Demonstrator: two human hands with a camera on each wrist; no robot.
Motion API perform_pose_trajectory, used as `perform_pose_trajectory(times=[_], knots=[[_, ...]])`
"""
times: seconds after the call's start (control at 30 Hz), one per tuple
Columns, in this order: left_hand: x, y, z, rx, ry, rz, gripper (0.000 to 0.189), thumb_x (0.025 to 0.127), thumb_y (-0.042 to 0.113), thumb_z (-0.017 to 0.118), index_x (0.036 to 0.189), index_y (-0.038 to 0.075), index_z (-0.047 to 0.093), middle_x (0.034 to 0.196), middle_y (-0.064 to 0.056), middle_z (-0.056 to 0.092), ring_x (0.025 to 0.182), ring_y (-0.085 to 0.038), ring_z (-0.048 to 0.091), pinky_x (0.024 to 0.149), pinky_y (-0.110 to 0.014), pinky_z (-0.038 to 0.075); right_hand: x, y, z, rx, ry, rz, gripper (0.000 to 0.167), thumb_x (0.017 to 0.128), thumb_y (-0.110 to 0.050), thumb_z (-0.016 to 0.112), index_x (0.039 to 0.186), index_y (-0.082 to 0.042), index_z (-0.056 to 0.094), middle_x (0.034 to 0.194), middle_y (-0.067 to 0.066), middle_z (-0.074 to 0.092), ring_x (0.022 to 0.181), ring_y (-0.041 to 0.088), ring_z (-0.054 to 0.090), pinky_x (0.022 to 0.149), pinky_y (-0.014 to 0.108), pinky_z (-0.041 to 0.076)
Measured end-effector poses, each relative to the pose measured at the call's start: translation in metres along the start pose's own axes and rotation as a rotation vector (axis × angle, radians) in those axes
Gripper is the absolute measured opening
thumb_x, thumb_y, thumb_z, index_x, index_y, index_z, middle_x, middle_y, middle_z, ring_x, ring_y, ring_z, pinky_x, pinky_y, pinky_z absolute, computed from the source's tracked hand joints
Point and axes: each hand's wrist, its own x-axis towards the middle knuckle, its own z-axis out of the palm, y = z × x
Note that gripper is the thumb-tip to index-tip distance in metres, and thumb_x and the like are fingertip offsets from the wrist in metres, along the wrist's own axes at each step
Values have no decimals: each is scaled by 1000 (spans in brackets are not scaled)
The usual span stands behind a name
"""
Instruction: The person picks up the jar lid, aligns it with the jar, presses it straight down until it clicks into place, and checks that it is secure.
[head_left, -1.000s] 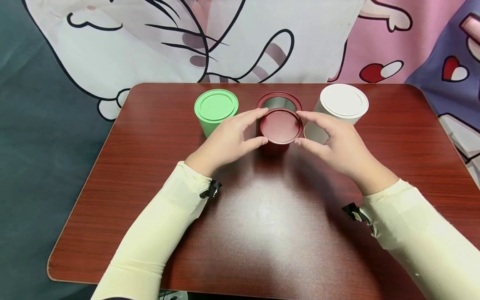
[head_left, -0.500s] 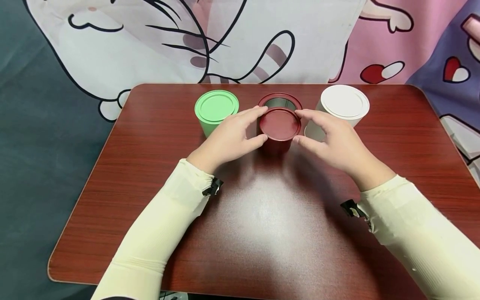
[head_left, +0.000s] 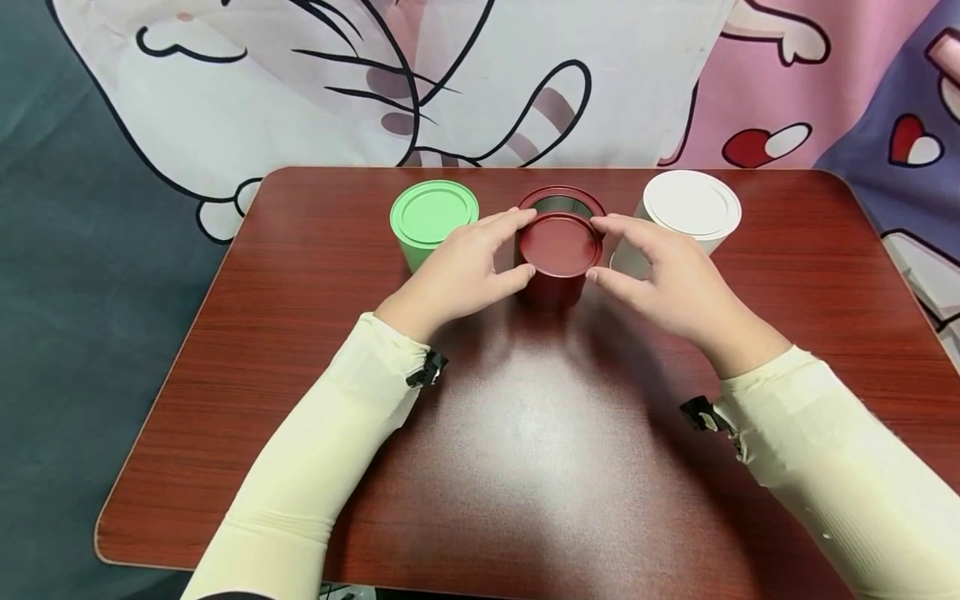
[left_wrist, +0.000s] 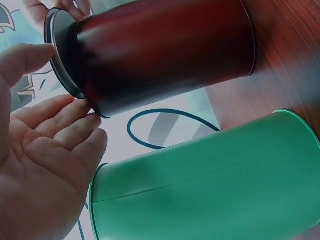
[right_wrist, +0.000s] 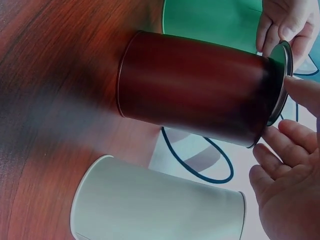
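A round dark red lid (head_left: 561, 244) is held between both hands, over the near part of a red canister's open top. The canister (head_left: 551, 293) stands upright on the table, the far part of its opening still showing behind the lid. From the left, my left hand (head_left: 465, 268) grips the lid's rim with thumb and fingers. My right hand (head_left: 667, 277) grips the opposite side of the rim. In the left wrist view the lid (left_wrist: 62, 55) lies tilted against the canister mouth, not flush with it. The right wrist view shows the same lid (right_wrist: 284, 85) edge-on.
A lidded green canister (head_left: 433, 212) stands left of the red one, close to the left hand. On the right, a lidded white canister (head_left: 690, 204) stands behind the right hand. The brown table (head_left: 525, 467) ends at the back against a printed cloth (head_left: 615, 108).
The lid has lowered slightly and shifted a little toward the back, over the canister, with both hands following it. More of the canister's front shows below the lid.
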Motion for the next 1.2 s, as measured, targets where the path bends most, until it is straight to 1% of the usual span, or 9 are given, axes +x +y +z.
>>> perform_pose_trajectory(times=[0.33,0.63,0.9,1.03,1.2], knots=[[4,-1,-1,-2,-7,-14,62,95,25,64,151,7,44,154,-7,45,146,-17,35,118,-29,30,4,0,-1,5,-12,19,52,89,-19,77,137,-11,61,135,10,63,126,30,56,104,52,43],[7,-1,-2,10,-14,-31,63,95,24,62,153,9,42,155,-7,43,147,-17,33,118,-30,30,9,1,-1,12,-9,26,52,89,-19,77,138,-12,62,128,10,66,120,29,59,98,51,44],[10,-1,0,12,-5,-48,63,94,23,59,153,10,42,156,-7,43,147,-17,33,118,-30,29,11,2,0,20,-25,48,52,90,-20,76,139,-11,60,129,11,66,121,29,58,99,51,44],[12,-1,2,14,6,-52,63,94,23,58,154,10,42,156,-7,43,148,-17,33,119,-30,28,12,2,-1,18,-32,63,52,91,-20,75,139,-11,60,130,11,65,124,30,57,102,52,43],[14,-1,3,23,27,-45,62,93,21,56,153,10,42,155,-7,44,148,-17,33,119,-29,27,15,2,-2,15,-31,62,52,91,-20,75,139,-11,60,133,11,64,128,29,55,105,53,42]])
